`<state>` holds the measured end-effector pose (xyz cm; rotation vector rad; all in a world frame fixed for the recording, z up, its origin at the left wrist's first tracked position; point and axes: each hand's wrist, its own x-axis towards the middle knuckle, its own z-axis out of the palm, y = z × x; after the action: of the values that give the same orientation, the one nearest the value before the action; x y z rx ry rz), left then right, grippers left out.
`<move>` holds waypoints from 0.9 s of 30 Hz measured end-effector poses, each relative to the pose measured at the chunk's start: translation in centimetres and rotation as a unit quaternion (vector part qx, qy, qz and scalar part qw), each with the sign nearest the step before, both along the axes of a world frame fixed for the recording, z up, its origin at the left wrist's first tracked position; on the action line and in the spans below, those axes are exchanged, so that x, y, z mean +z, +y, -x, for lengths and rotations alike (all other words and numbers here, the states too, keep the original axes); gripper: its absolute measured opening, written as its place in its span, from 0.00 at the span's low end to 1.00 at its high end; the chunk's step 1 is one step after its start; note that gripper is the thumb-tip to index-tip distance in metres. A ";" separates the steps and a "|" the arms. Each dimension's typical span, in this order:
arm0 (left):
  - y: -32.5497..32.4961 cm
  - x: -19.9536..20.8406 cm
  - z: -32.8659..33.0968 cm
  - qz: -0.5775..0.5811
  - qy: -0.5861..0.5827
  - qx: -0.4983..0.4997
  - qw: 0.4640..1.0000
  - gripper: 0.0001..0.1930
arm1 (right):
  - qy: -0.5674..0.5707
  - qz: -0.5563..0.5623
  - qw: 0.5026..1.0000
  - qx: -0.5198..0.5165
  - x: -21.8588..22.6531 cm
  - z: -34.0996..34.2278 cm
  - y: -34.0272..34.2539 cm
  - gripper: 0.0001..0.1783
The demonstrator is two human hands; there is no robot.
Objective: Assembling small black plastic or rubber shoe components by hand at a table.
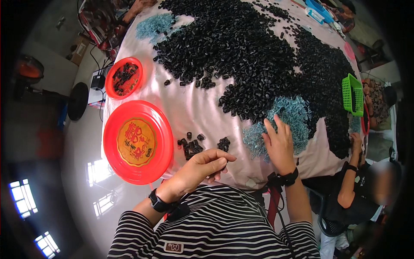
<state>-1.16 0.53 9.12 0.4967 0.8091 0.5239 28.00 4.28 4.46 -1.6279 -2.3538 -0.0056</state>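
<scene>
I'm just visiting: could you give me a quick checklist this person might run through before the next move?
1. Right hand at the bluish pile: ok, fingers reach over its edge.
2. Left hand free: cannot tell, its fingers curl out of sight.
3. Small black cluster close by: ok, just beyond the left hand.
4. Bluish pile apart from the large black pile: not ok, they meet.
5. Co-worker's hand clear of the right hand: ok, off at the right.

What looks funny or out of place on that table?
One small black piece lies by itself on the pale cloth, between the small red dish and the big black pile. It looks like a stray.
</scene>
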 end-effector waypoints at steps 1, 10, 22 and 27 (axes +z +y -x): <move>-0.1 0.0 0.1 -0.006 0.007 -0.004 1.000 0.17 | 0.024 -0.008 1.000 -0.002 -0.2 -0.2 -0.2 0.23; -2.5 -0.7 0.0 -0.004 -0.002 0.068 0.998 0.24 | 0.262 0.084 0.961 -0.029 0.2 -2.6 0.0 0.10; -6.3 -0.7 3.4 -0.080 0.069 0.319 0.942 0.21 | 0.304 0.155 0.934 -0.103 -0.1 -4.1 -0.6 0.05; -5.5 -0.5 6.2 -0.167 0.385 0.316 0.851 0.15 | 0.292 0.069 0.952 -0.062 -1.0 -4.9 -0.8 0.07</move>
<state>-7.33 -4.94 8.60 0.7829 1.6977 1.1207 32.92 3.48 3.43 -1.5604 -1.8293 0.5479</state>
